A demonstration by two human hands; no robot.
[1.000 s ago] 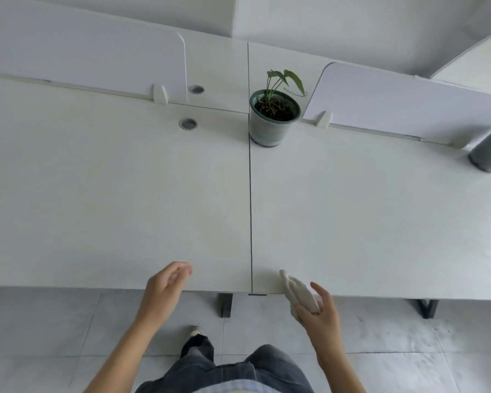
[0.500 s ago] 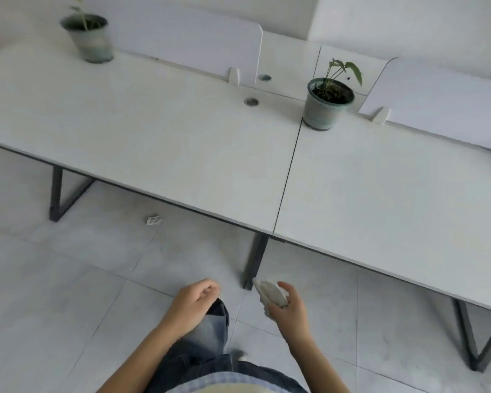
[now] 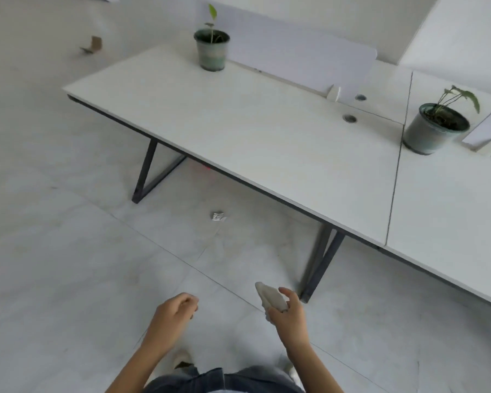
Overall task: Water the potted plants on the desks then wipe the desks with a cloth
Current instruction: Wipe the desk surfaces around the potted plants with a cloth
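Head view: the person stands on the pale tiled floor (image 3: pixel 68 251), apart from the desks, with both hands low in the frame. The right hand (image 3: pixel 288 316), at lower centre-right, grips a bunched white cloth (image 3: pixel 271 297); its fingers curl round the cloth's lower part and the free end sticks up and to the left. The left hand (image 3: pixel 173 313), at lower centre, hangs with its fingers loosely curled and holds nothing. Neither hand touches a desk.

The left desk (image 3: pixel 253 137) runs across the middle of the frame from upper left to right, and the right desk (image 3: pixel 442 208) butts against it along a thin seam at the right. One potted plant (image 3: pixel 211 52) stands upright near the far edge of the left desk, at upper centre, just beside a white divider panel (image 3: pixel 295 58). A second potted plant (image 3: pixel 431 129) stands at the far right, on the right desk just beside the seam. Two round cable holes (image 3: pixel 349 118) lie between the pots.

A crumpled scrap of paper (image 3: pixel 218 216) lies on the floor near the left desk's front edge. A brown cardboard piece (image 3: pixel 92 46) lies in the upper left.
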